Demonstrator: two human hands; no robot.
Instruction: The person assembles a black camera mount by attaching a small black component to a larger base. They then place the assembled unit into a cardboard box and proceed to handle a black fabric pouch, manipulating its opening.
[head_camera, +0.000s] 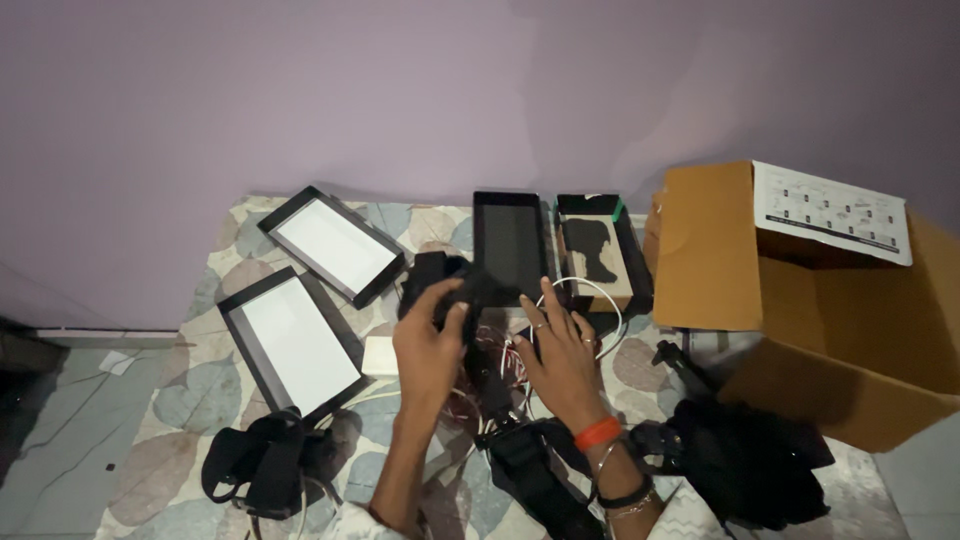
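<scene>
My left hand (430, 340) grips a small black device (432, 275) at its lower edge, just left of a dark-screened tablet (510, 245) lying on the patterned mat. My right hand (562, 355) rests with fingers spread on the mat below that tablet, over a tangle of red and white wires (495, 355). It wears a ring, an orange band and bracelets at the wrist. A white cable loop (600, 300) curls beside its fingers.
Two black frames with white panels (335, 243) (295, 343) lie at left. A black tray with a brown insert (597, 250) sits right of the tablet. An open cardboard box (820, 300) stands at right. Black straps and gear (262, 465) (750, 460) lie in front, and a small white block (380, 355) by my left wrist.
</scene>
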